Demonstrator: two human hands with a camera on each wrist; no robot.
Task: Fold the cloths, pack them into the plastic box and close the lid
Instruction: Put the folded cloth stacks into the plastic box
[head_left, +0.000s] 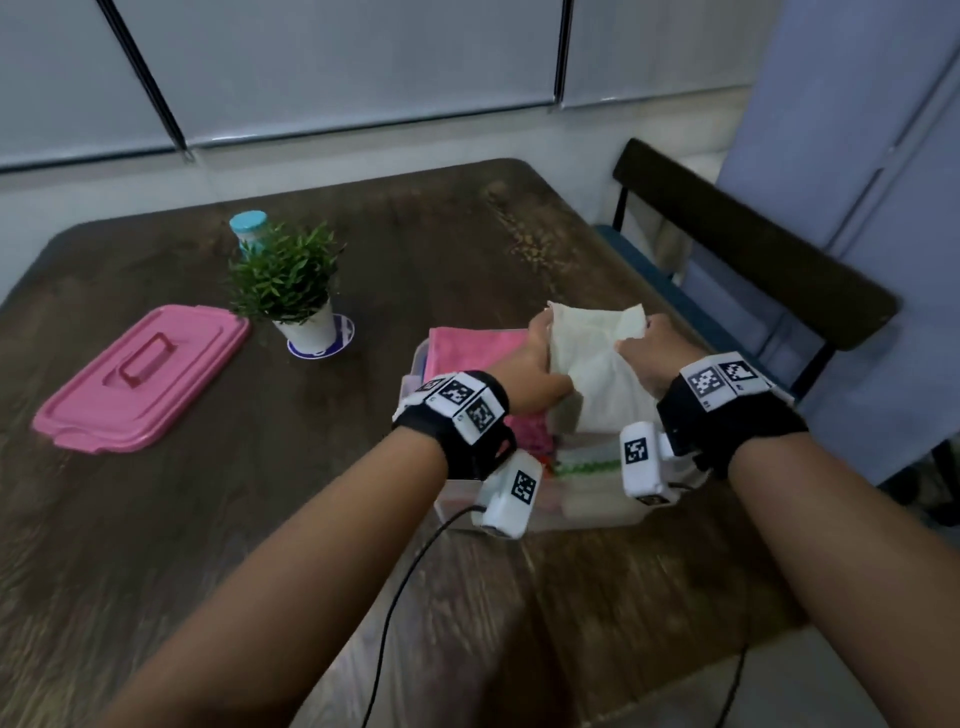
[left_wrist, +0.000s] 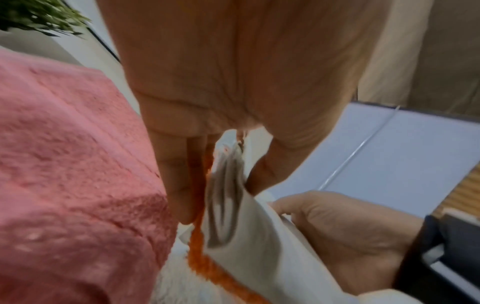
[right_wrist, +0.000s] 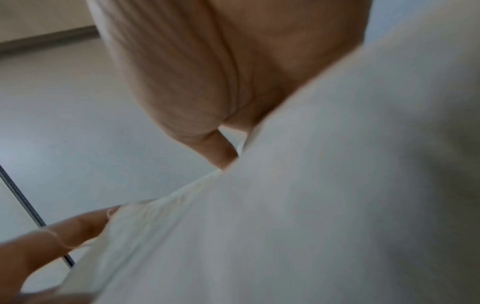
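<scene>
Fingers of both hands pinch white cloth top corners; cloth hangs lengthwise.

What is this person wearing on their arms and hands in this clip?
Forearms are bare, no sleeves or gloves. The left hand and right hand each have a black wrist strap carrying white blocks printed with black square-code markers, plus a white camera pod beneath. A black cable trails from the left pod.

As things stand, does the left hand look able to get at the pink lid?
Probably not yet: the left hand grips the white cloth over the box. The pink lid lies unobstructed on its side of the table.
</scene>
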